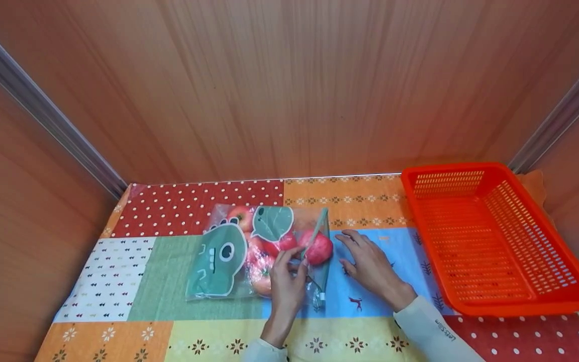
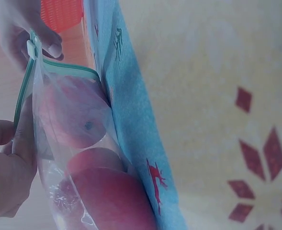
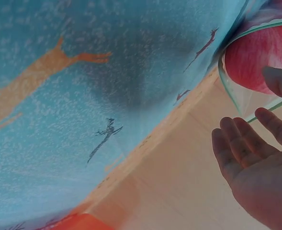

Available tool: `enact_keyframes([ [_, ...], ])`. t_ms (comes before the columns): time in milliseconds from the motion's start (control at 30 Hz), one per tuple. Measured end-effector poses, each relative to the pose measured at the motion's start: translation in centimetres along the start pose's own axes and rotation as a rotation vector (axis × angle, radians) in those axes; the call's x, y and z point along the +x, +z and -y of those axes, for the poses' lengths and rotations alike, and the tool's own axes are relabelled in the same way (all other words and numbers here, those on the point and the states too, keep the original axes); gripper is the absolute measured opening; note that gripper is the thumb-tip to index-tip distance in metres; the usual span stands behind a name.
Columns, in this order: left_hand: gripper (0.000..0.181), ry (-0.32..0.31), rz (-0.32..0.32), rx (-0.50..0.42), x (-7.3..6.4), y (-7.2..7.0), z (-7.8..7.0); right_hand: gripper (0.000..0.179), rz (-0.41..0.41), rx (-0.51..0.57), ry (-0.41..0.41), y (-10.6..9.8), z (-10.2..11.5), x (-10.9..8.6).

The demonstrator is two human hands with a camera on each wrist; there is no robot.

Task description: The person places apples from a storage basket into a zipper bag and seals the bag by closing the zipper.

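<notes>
A clear zip bag (image 1: 219, 289) with green cartoon prints lies on the patchwork cloth, its green-edged mouth parted toward the right. Several red apples fill it, and one apple (image 1: 321, 250) sits right at the mouth. My left hand (image 1: 288, 284) pinches the bag's upper edge between thumb and fingers; the left wrist view shows this left hand (image 2: 9, 177) at the green zip strip, below the slider (image 2: 32, 49). Just right of the mouth, my right hand (image 1: 372, 266) holds nothing. Its fingers are spread and slightly bent in the right wrist view, close to the apple (image 3: 258, 60).
An orange-red plastic basket (image 1: 470, 251) stands on the right, with no items visible inside. The patchwork cloth (image 1: 169, 281) covers the table. Wood-grain panels (image 1: 289, 90) close off the back and both sides.
</notes>
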State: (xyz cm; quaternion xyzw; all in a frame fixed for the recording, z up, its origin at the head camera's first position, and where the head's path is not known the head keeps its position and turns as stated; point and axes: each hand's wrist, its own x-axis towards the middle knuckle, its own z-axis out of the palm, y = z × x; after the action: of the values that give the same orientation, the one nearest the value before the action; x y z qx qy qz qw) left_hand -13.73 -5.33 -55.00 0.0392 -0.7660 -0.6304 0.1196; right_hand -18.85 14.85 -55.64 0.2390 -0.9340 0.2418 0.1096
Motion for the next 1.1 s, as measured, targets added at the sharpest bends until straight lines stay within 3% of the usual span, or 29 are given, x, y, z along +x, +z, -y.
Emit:
enact_keyframes([
  [433, 0.027, 0.034, -0.002, 0.002, 0.0, 0.0, 0.0, 0.05, 0.019, -0.019, 0.0, 1.1, -0.1, 1.1],
  [667, 0.027, 0.022, 0.006, -0.003, 0.1, 0.0, 0.0, 0.046, 0.035, 0.009, 0.005, 1.5, 0.0, 1.9],
  [900, 0.028, 0.005, 0.009, 0.005, 0.1, 0.0, 0.1, 0.042, 0.003, 0.026, -0.006, 2.0, -0.5, 2.5],
  [1100, 0.028, 0.028, 0.003, 0.009, -0.1, 0.0, 0.2, 0.038, -0.036, 0.052, -0.022, 2.8, -0.3, 3.0],
])
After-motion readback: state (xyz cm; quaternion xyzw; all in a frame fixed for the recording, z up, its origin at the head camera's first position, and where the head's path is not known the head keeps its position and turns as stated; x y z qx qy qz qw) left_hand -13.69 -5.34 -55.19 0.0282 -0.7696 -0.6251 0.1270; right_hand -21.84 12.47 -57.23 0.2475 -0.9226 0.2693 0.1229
